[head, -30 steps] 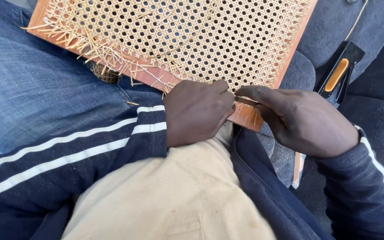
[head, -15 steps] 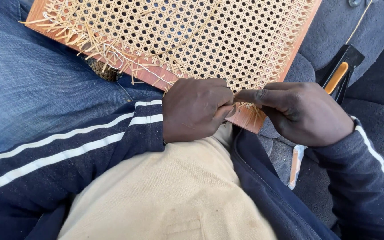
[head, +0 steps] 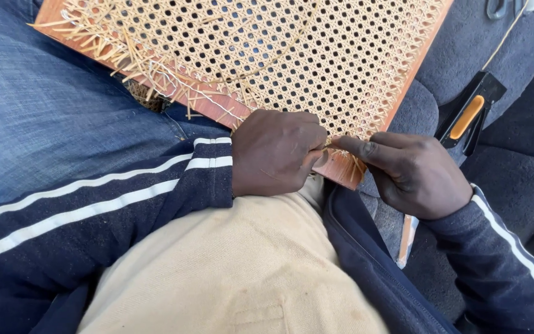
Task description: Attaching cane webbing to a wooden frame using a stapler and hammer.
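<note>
Both hands pinching cane at the near corner of a woven seat panel

Low in the frame lie a cream shirt and dark striped sleeves; just above, the left hand (head: 276, 151) rests on the wooden frame (head: 341, 170), fingers curled together on a cane strand (head: 329, 143). The right hand (head: 412, 173), at centre right, has come in closer than a moment ago, its fingers now pinched on the same strand at the corner. Beyond spreads the woven cane panel (head: 292, 55) across the blue-jeaned lap, loose ends at upper left; a black-and-orange tool (head: 468, 114) lies on the grey seat (head: 514, 167), right.
</note>
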